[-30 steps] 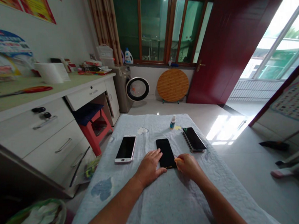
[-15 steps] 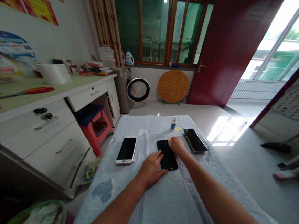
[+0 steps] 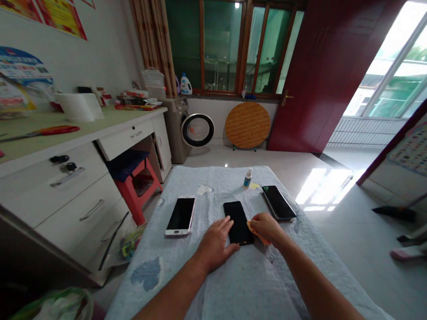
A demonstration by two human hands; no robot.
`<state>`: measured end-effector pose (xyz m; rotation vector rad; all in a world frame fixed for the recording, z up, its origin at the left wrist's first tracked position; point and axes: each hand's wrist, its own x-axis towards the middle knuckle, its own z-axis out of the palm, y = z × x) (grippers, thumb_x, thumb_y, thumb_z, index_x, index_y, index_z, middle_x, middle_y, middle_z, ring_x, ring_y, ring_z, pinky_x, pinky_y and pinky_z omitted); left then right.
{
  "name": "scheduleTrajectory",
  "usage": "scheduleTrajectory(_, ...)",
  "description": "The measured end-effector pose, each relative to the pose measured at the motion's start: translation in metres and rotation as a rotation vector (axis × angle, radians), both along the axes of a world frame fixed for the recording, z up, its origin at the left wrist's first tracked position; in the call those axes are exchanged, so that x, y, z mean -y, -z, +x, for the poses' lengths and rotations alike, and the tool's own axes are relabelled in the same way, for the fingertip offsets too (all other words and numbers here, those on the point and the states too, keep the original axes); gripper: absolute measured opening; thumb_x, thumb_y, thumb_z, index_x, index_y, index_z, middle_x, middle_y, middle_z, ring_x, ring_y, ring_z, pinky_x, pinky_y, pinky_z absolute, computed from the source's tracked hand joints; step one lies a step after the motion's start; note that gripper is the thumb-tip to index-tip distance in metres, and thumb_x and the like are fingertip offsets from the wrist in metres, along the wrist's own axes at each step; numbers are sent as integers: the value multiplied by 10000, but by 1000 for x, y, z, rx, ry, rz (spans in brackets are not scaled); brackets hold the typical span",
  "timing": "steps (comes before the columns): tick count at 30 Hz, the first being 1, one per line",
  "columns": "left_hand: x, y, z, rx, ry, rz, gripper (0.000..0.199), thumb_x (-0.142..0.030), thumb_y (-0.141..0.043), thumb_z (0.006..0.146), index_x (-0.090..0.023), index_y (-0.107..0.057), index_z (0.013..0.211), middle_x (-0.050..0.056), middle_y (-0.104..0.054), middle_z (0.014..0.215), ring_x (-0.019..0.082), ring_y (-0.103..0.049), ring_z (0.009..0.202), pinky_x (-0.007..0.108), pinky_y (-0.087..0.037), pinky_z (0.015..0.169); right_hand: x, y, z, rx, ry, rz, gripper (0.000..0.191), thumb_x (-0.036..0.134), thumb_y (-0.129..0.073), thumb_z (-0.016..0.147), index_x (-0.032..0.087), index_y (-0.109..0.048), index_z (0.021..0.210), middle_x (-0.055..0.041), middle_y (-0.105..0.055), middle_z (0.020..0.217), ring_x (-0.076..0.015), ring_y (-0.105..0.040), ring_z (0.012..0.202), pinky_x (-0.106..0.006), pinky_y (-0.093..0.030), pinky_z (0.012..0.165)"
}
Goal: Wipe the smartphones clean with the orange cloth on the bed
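Note:
A black phone (image 3: 239, 224) lies face up in the middle of the cloth-covered table (image 3: 224, 297). Its left edge is touched by my left hand (image 3: 216, 241), whose fingers are spread and whose thumb reaches below the phone. An orange cloth (image 3: 258, 233) is pinched in my right hand (image 3: 266, 227) at the phone's right edge. To the left lies a white-framed phone (image 3: 181, 216) with a dark screen. On the right is another dark phone (image 3: 279, 202), which seems to rest on something flat. Behind them stands a small spray bottle (image 3: 247, 179).
A desk with drawers (image 3: 68, 191) runs along the left, with a red stool (image 3: 137, 185) under it. At lower left stands a bin (image 3: 88, 313). A washing machine (image 3: 176, 128) with its door open and a round wooden board (image 3: 247, 124) are at the back.
My right hand has moved from the phone's top right corner down and right along its edge, and more of the orange cloth shows. My left hand has stayed in place.

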<state>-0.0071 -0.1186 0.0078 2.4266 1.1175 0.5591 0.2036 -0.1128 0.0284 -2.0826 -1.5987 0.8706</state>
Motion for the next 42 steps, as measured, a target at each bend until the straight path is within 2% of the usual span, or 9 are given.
scheduleTrajectory(8,0,-1,1,14,-16,-9,777,-447,-737,722,-124,-472,1377,202,-412,1480,318,-390,1374,493,-328,1131,17,-3,-8,-292,41,0,199,308,-493,675,169,-540,541,34,-426,469,-95,-401,468,-228,-248,455)
scheduleTrajectory(16,1,-1,1,21,-37,38,726,-500,-687,766,-124,-500,1359,206,-457,1446,321,-436,1339,500,-352,1108,21,2,-10,-602,17,88,304,439,-521,671,147,-604,683,16,-520,555,-100,-453,499,-214,-324,465)
scheduleTrajectory(21,1,-2,-1,32,-56,98,709,-556,-683,754,-149,-550,1319,182,-543,1374,332,-497,1272,510,-383,1073,21,2,-14,-618,-22,129,346,508,-545,694,163,-577,687,49,-471,494,-80,-414,412,-193,-291,388)
scheduleTrajectory(30,3,-6,-2,27,-55,143,714,-527,-724,719,-157,-552,1305,163,-594,1312,329,-544,1209,487,-416,1037,24,1,-16,-626,-76,135,377,552,-528,741,177,-551,712,75,-443,433,-81,-382,299,-190,-260,293)
scheduleTrajectory(38,6,-15,-1,67,-27,150,715,-550,-727,718,-172,-553,1300,147,-626,1265,329,-581,1154,486,-436,1004,28,-3,-20,-640,-67,139,402,534,-563,725,147,-615,824,20,-574,566,-104,-501,446,-195,-371,395)
scheduleTrajectory(42,5,-14,-4,118,-50,95,739,-524,-759,691,-186,-543,1312,131,-622,1278,312,-574,1176,464,-435,1023,27,0,-20,-653,-44,142,382,515,-569,720,142,-624,778,9,-581,572,-108,-516,480,-195,-385,428)
